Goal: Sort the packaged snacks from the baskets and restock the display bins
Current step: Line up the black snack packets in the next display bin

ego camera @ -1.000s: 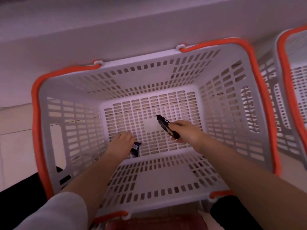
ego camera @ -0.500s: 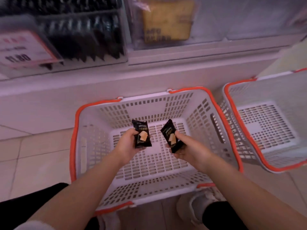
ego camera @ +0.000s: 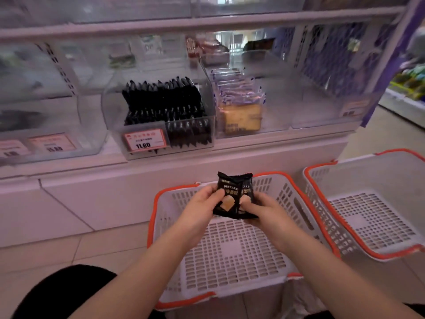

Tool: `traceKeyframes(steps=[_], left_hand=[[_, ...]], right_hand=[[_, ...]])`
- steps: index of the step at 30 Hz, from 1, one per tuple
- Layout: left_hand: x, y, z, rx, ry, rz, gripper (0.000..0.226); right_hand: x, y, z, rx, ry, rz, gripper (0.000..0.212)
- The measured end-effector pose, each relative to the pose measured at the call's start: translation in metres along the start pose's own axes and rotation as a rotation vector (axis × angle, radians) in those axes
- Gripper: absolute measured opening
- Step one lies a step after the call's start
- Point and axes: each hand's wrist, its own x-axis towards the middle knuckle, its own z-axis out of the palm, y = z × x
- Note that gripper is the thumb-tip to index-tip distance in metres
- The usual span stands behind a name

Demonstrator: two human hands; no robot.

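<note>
Two black snack packets marked DRYCAKE are held together above the near basket (ego camera: 165,226), at its far rim. The left packet (ego camera: 226,199) overlaps the right packet (ego camera: 247,192), both upright with labels facing the camera. The left hand (ego camera: 202,203) pinches the left packet at its edge, fingers curled round it. The right hand (ego camera: 264,210) grips the right packet from below and beside, thumb pressed on its front.

The near basket is white plastic with an orange rim; its slotted floor shows bare beneath the hands. A second basket (ego camera: 322,203) of the same kind stands just beside the near basket, on its right side.

Beyond the near basket, on the shelf above the plinth, a clear display bin (ego camera: 207,139) holds a row of matching black packets (ego camera: 163,100) standing on edge. A price label (ego camera: 145,141) reading 11.80 sits on that bin's front. Right of this bin, a neighbouring bin holds pale wrapped cakes (ego camera: 239,104). Bins left of it are blurred; contents cannot be told.
</note>
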Motion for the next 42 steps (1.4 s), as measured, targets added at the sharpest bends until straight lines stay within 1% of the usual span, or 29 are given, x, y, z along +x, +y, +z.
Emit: traceKeyframes(steps=[4,6,8,12,14,15,17,19,21,22,23,25,26,28,30,31,33,34,35,37,39,40,42], left_hand=[[-0.010,0.019,0.007,-0.006,0.065,0.024,0.012],[-0.008,0.031,0.009,-0.008,0.093,0.047,0.018],[-0.005,0.044,0.010,-0.031,0.083,0.067,0.025],[0.005,0.071,0.007,-0.049,0.095,0.083,0.025],[0.010,0.085,0.003,-0.088,0.106,0.082,0.026],[0.013,0.094,0.000,-0.125,0.109,0.079,0.028],[0.018,0.114,-0.003,-0.210,0.108,0.090,0.032],[0.027,0.133,-0.007,-0.244,0.108,0.136,0.034],[0.040,0.150,-0.010,-0.178,0.121,0.213,0.033],[0.047,0.157,-0.012,-0.139,0.126,0.248,0.031],[0.055,0.164,-0.013,-0.111,0.133,0.267,0.028],[0.072,0.177,-0.019,-0.053,0.143,0.277,0.025],[0.081,0.182,-0.022,-0.001,0.149,0.266,0.025],[0.101,0.190,-0.030,0.181,0.141,0.223,0.024],[0.124,0.197,-0.041,0.452,0.166,0.229,0.024],[0.138,0.199,-0.050,0.676,0.202,0.277,0.028],[0.166,0.203,-0.070,1.299,0.288,0.408,0.038],[0.180,0.206,-0.078,1.554,0.299,0.458,0.040],[0.194,0.209,-0.086,1.721,0.287,0.470,0.039],[0.221,0.213,-0.095,1.867,0.222,0.462,0.036],[0.243,0.214,-0.095,1.946,0.154,0.521,0.037],[0.253,0.214,-0.093,1.985,0.131,0.564,0.038],[0.266,0.212,-0.088,2.037,0.126,0.589,0.039]], right_hand=[[-0.007,-0.027,0.015,-0.034,0.004,-0.185,0.010],[-0.007,-0.041,0.022,-0.106,0.015,-0.243,0.013],[-0.004,-0.053,0.029,-0.140,-0.004,-0.260,0.015],[0.008,-0.075,0.047,-0.145,-0.079,-0.262,0.023],[0.018,-0.088,0.058,-0.210,-0.116,-0.308,0.022],[0.024,-0.096,0.064,-0.285,-0.112,-0.345,0.020],[0.038,-0.117,0.073,-0.468,-0.046,-0.445,0.015],[0.054,-0.138,0.079,-0.545,-0.009,-0.535,0.013],[0.069,-0.155,0.084,-0.513,-0.021,-0.569,0.016],[0.077,-0.162,0.087,-0.505,-0.019,-0.576,0.022],[0.084,-0.167,0.089,-0.520,-0.002,-0.588,0.030],[0.101,-0.177,0.094,-0.599,0.067,-0.619,0.035],[0.109,-0.181,0.096,-0.632,0.111,-0.620,0.035],[0.125,-0.191,0.096,-0.654,0.182,-0.580,0.037],[0.138,-0.201,0.093,-0.690,0.230,-0.522,0.038],[0.144,-0.205,0.090,-0.707,0.244,-0.496,0.037],[0.154,-0.214,0.080,-0.750,0.270,-0.448,0.035],[0.158,-0.219,0.075,-0.780,0.287,-0.426,0.033],[0.162,-0.224,0.070,-0.809,0.301,-0.411,0.031],[0.170,-0.237,0.065,-0.862,0.329,-0.415,0.029],[0.178,-0.247,0.066,-0.930,0.361,-0.453,0.030],[0.182,-0.251,0.069,-0.961,0.372,-0.465,0.031],[0.191,-0.254,0.078,-1.009,0.374,-0.471,0.032]])
